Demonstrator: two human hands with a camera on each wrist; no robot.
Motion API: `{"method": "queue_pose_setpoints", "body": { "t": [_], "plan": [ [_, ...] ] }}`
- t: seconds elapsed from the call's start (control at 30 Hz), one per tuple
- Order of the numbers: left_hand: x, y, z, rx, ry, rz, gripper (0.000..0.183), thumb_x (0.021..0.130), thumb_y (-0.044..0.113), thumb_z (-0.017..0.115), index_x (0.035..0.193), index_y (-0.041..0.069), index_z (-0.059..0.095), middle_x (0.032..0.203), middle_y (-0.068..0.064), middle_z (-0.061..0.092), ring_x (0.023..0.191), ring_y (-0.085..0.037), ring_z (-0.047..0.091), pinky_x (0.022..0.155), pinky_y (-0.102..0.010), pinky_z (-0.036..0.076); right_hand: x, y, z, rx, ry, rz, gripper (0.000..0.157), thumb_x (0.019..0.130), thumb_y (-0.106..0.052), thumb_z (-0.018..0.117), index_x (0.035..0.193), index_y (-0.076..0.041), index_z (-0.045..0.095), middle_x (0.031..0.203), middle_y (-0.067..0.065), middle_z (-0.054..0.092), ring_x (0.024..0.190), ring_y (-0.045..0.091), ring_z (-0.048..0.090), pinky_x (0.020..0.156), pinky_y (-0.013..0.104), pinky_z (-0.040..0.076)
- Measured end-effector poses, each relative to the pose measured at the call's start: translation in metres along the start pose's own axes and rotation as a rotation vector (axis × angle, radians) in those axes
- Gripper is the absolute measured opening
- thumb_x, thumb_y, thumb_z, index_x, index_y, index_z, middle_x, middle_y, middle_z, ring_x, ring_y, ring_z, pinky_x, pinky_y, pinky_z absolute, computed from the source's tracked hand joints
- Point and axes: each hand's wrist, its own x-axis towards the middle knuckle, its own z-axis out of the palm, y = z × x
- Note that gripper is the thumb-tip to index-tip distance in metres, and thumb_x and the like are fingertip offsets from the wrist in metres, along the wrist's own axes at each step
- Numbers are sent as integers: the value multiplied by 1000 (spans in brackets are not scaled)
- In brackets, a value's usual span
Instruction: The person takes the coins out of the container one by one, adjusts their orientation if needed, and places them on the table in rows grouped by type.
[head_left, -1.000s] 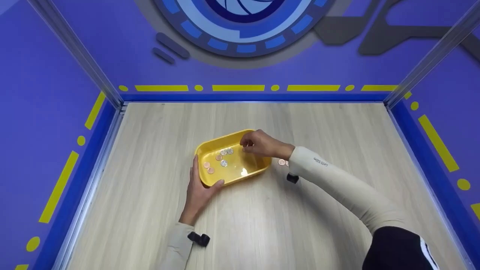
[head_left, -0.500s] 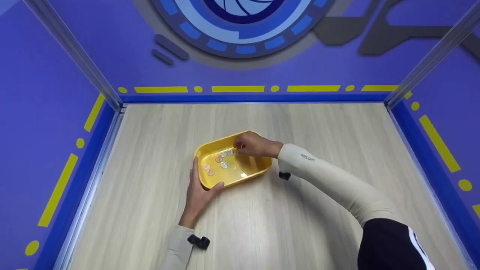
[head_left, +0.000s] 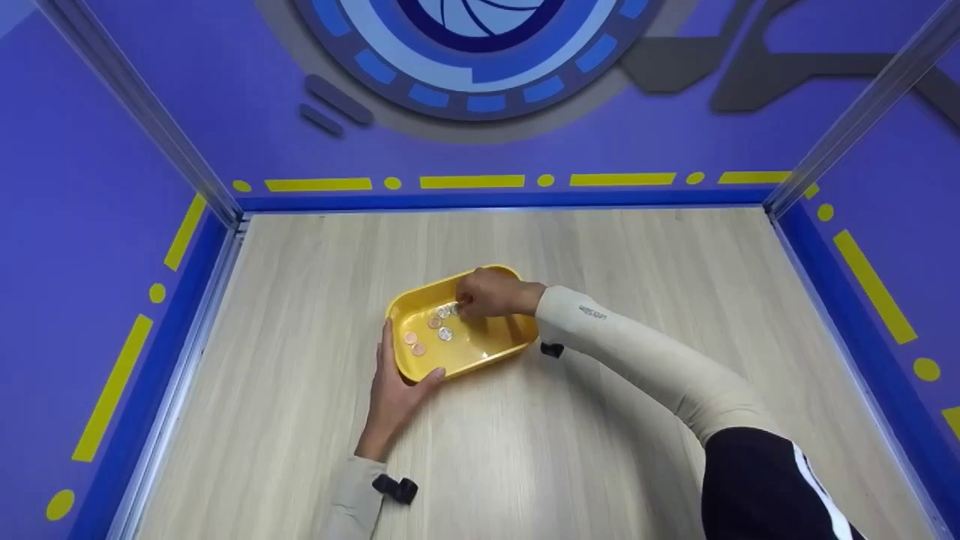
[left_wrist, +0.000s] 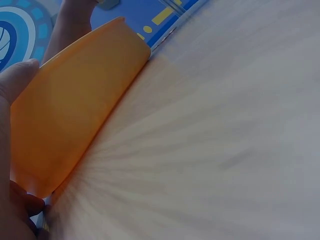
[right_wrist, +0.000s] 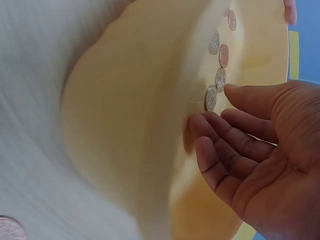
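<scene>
A yellow plastic tray (head_left: 480, 360) lies on the table at a slant, with several copper coins (head_left: 418, 349) and silver coins (head_left: 445, 334) on its floor. My left hand (head_left: 394, 401) grips its near left corner, thumb at the front rim and fingers along the end wall. Inside the tray, my right hand (head_left: 491, 294) reaches down beside the coins. In the right wrist view its fingers are loosely bent, and the thumb tip is close to a silver coin (right_wrist: 220, 80). A brownish disc (right_wrist: 189, 136), perhaps a coin, shows at a fingertip. I see nothing pinched between thumb and fingers.
One more coin (right_wrist: 10, 229) lies on the table outside the tray; in the head view the right sleeve (head_left: 637, 349) covers that area. Blue walls (head_left: 480, 161) enclose the wooden table (head_left: 315, 255) at the back and both sides.
My right hand has moved left and lower into the tray, close to the silver coins. The sleeve now covers the coins seen on the table earlier. My left hand keeps its hold on the tray.
</scene>
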Motion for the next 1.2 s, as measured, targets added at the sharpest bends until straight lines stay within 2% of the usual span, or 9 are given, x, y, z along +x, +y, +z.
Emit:
{"method": "queue_pose_setpoints", "body": {
  "t": [0.07,0.27,0.5,0.6,0.83,1.07,1.2],
  "plan": [
    [0,0,0,0,3,3,124,89,37,90,179,16,8,175,-18,30,154,-36,43,123,-57,34,3,-1,1,-12,-19,11,10,102,-10,74,99,-1,77,77,1,55,66,12,44,63,28,35],
    [-2,-3,0,-27,-1,5,123,90,36,90,179,17,6,180,-16,23,160,-34,36,126,-56,30,7,-7,4,-26,-83,53,14,103,-10,75,112,-2,81,87,3,68,73,14,54,68,27,44],
    [-1,-3,-1,-26,-9,11,123,91,35,90,179,17,6,178,-18,26,156,-35,42,123,-57,35,7,-10,4,21,-129,-23,25,104,-4,73,128,-1,81,120,13,79,88,16,62,81,27,54],
    [0,-2,-2,-30,-8,11,124,91,35,90,179,17,6,179,-18,25,157,-35,40,124,-56,34,9,-11,3,35,-157,-50,27,104,-3,74,130,-4,80,124,11,78,91,14,64,82,26,56],
    [-1,-1,-2,-20,-7,3,124,90,37,90,179,17,5,179,-18,24,158,-35,38,125,-56,33,16,-11,5,-19,-183,-78,19,103,-7,77,122,-6,80,104,4,75,83,13,61,76,27,52],
    [-1,-1,0,3,-13,-8,124,91,42,88,179,19,5,179,-17,24,158,-36,38,124,-58,33,20,-11,11,-82,-176,-161,17,103,-5,78,119,-5,79,109,5,79,93,14,67,88,29,58],
    [0,-2,-1,7,-12,-8,124,90,42,88,179,19,5,179,-17,25,158,-36,38,125,-58,33,21,-11,11,-88,-176,-163,14,101,-2,78,115,-4,78,107,7,78,91,15,66,85,29,58]
  ]
}}
